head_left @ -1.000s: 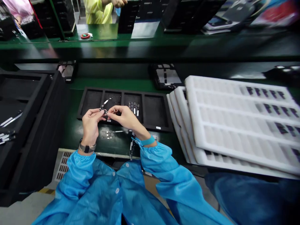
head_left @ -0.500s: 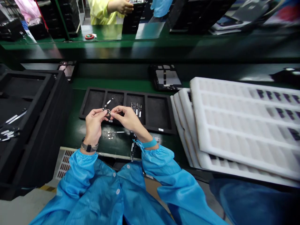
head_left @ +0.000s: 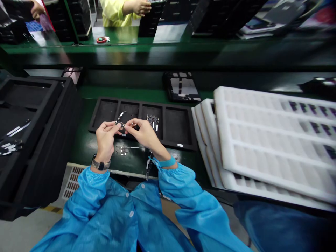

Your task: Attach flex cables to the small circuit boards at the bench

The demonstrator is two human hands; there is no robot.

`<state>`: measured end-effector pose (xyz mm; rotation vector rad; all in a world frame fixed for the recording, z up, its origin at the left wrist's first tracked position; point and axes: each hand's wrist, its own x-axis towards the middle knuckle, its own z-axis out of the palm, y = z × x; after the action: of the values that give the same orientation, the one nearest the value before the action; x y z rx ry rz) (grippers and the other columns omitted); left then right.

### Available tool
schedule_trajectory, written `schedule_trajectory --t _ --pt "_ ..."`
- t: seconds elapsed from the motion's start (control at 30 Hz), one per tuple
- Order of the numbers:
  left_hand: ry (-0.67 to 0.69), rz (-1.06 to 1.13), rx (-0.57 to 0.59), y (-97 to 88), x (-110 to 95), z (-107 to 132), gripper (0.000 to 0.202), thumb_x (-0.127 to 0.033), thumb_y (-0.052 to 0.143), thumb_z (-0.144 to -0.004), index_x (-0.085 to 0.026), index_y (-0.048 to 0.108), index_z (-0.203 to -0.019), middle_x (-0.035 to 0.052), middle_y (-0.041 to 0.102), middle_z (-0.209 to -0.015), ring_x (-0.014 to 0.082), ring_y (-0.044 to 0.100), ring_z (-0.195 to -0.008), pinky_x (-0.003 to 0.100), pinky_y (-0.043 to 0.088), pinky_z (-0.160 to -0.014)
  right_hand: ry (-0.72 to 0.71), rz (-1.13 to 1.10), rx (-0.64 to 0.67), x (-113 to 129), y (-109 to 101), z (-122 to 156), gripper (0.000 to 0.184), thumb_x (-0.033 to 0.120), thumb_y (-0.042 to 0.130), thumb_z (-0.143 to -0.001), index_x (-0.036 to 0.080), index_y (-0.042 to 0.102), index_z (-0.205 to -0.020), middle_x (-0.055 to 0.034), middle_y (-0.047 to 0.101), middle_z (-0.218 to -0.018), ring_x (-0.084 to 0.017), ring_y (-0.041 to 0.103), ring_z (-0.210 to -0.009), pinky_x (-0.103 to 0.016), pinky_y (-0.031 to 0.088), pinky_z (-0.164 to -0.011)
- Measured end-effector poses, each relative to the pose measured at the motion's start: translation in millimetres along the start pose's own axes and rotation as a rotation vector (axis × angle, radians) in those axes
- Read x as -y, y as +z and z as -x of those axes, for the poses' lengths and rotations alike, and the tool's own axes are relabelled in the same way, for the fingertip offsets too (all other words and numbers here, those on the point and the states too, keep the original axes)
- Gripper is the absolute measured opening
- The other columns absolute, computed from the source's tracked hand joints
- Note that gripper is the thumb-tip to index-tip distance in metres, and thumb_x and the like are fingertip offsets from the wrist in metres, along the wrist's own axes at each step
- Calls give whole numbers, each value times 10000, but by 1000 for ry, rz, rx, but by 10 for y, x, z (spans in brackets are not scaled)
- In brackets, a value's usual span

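My left hand (head_left: 106,136) is closed in a pinch on a small circuit board with a flex cable (head_left: 119,117). Fingertips of my right hand (head_left: 140,131) are pinched at the same board's right side; its finer parts are too small to make out. Both hands are over the front edge of a black foam tray (head_left: 181,142) with compartments. Several small circuit boards (head_left: 152,121) lie in the compartment just beyond my right hand. Below the hands, another small board with a flex cable (head_left: 123,150) rests on the green bench (head_left: 86,147). More dark parts (head_left: 148,168) lie at the bench edge.
Black foam trays (head_left: 49,140) are stacked at the left, with flex parts in the top one. White foam trays (head_left: 225,140) lean in a pile at the right. A black device frame (head_left: 182,86) lies behind. Across the raised shelf (head_left: 120,40), a co-worker in a yellow sleeve (head_left: 112,12) handles black trays.
My hands stay almost in place, still pinching the small board. At the back left, a co-worker's hand with a dark tray has come into view; a blue-sleeved arm at the back centre is gone.
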<state>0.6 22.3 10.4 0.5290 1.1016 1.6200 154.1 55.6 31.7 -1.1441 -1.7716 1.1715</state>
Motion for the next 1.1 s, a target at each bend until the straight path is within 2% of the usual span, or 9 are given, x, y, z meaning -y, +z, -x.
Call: schedule_trajectory --t 0.27,0.47,0.67,0.77,0.83,0.9,0.93,1.0,1.1 --pt "27 -44 -10 17 7 5 349 -178 951 -671 -146 654 -851 85 804 -822 162 721 -616 281 565 -616 27 -3 -20 5 6 9 163 334 700 -921 196 720 -836 -49 768 -745 -215 716 -761 -354 544 -829" --pt "-67 5 68 10 12 -35 370 -186 971 -647 -141 663 -848 72 791 -800 182 746 -648 317 602 -673 50 -92 29 -33 -71 -15 207 404 760 -868 198 737 -856 -59 786 -801 -229 724 -793 -371 559 -835" --pt "-80 44 82 25 65 -27 400 -201 980 -598 -142 659 -831 72 790 -787 185 744 -640 336 620 -698 53 -86 10 -83 -84 -30 192 390 751 -844 198 749 -846 -57 783 -816 -223 695 -773 -365 552 -792" --pt "-45 6 80 91 74 -97 337 -187 946 -628 -146 678 -828 79 789 -802 186 739 -668 299 585 -647 31 -45 -67 -84 -126 -64 207 398 757 -842 195 771 -879 -66 796 -868 -228 685 -803 -376 547 -820" --pt "56 -62 54 203 36 -304 274 -168 906 -687 -157 714 -882 67 784 -815 189 733 -697 272 539 -607 6 -5 -192 -91 -211 -80 248 418 775 -835 192 785 -936 -75 804 -930 -234 679 -844 -382 544 -843" --pt "235 -167 1 363 -73 -694 202 -126 841 -759 -171 747 -932 53 776 -828 200 730 -739 280 531 -638 -1 5 -327 -121 -344 -73 305 456 782 -840 187 786 -985 -86 800 -957 -237 673 -863 -379 547 -830" --pt "338 -239 -31 449 -161 -952 178 -94 803 -789 -176 758 -940 51 773 -844 212 732 -779 299 547 -696 7 -3 -374 -147 -422 -59 326 479 778 -848 187 785 -993 -89 794 -950 -238 671 -858 -374 549 -806" --pt "529 -435 -87 600 -402 -1537 188 -6 728 -813 -176 758 -888 69 772 -892 251 733 -935 355 551 -917 32 -24 -409 -220 -580 -11 354 526 768 -858 192 781 -974 -88 779 -908 -235 663 -812 -358 542 -725" --pt "631 -755 -165 717 -868 -2369 247 89 656 -824 -142 731 -874 157 770 -1123 315 640 -1273 430 377 -1208 94 -50 -378 -344 -776 82 397 597 757 -855 207 774 -928 -87 762 -837 -217 621 -678 -332 488 -577"
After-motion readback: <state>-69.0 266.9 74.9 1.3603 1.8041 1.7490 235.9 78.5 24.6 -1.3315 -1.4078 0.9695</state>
